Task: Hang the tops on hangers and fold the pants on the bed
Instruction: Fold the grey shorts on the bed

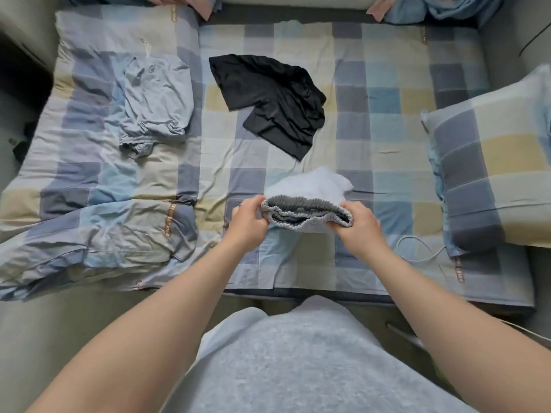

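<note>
A pair of pale grey pants (310, 189) with an elastic waistband is held over the near middle of the checked bed (387, 129). My left hand (249, 217) grips the waistband's left end and my right hand (359, 223) grips its right end, stretching it open between them. The rest of the pants bunches up behind the waistband. A black garment (274, 102) lies spread flat at the bed's centre. A crumpled light blue garment (155, 96) lies on the left side.
A rumpled checked duvet (89, 222) covers the left part of the bed. At the right edge sits a matching pillow (495, 168). A thin white cable (423, 248) loops on the sheet near my right wrist. Pink and blue clothes (432, 7) are piled at the far edge.
</note>
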Tool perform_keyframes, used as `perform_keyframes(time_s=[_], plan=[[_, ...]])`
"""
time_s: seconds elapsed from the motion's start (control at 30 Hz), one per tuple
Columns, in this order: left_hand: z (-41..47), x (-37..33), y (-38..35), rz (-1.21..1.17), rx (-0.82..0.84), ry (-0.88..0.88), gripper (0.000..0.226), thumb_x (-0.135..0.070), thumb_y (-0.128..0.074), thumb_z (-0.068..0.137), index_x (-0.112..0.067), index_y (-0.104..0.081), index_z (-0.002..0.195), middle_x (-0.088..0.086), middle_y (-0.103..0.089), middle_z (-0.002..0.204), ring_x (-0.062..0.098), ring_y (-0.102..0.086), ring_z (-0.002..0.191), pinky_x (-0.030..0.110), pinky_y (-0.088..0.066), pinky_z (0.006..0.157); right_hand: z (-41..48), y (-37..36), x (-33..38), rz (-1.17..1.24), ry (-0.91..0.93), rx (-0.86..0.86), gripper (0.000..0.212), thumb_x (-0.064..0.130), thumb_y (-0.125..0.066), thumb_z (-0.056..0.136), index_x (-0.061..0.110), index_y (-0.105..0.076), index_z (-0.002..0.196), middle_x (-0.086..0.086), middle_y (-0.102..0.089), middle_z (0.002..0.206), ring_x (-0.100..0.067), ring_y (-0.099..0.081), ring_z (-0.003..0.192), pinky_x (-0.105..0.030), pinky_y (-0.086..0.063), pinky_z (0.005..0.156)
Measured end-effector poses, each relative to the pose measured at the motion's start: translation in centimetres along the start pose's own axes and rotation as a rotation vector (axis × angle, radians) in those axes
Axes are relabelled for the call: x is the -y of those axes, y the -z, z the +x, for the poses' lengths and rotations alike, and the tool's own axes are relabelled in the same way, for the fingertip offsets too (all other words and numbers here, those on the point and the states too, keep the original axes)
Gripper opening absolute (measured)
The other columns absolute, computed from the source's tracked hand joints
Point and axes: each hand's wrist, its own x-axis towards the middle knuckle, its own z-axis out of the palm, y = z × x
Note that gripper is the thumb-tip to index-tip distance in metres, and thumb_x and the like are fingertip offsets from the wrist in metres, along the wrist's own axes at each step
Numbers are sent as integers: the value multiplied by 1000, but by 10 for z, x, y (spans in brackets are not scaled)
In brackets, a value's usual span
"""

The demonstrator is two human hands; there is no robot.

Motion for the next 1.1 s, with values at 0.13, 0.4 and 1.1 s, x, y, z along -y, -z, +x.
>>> perform_keyframes(time_s=[0.13, 0.4, 1.1], plan=[[-6, 68, -54, 104, 157, 125, 34, -6, -49, 89, -28, -61, 110, 1, -64, 110, 29, -52, 110, 41, -47, 90, -22, -71, -62, -144, -124, 160, 16, 31, -69, 91, 26, -66, 106, 0, -62, 113, -26, -52, 115, -36, -29, 81], [-38, 253, -156, 131, 566, 438, 20, -14, -59, 86, -20, -67, 103, 1, -72, 104, 25, -66, 104, 41, -53, 91, -90, -200, -169, -100, -396, 587, 18, 36, -72, 82, 34, -56, 75, -2, -68, 95, -33, -60, 98, -48, -50, 83], [173, 180, -164, -17, 246, 370, 40, -22, -53, 95, -20, -48, 134, 7, -61, 123, 27, -64, 104, 32, -54, 83, 137, -191, -181, 112, -442, 99, 17, 23, -64, 94, 15, -58, 108, 1, -56, 96, -20, -56, 90, -36, -47, 85]])
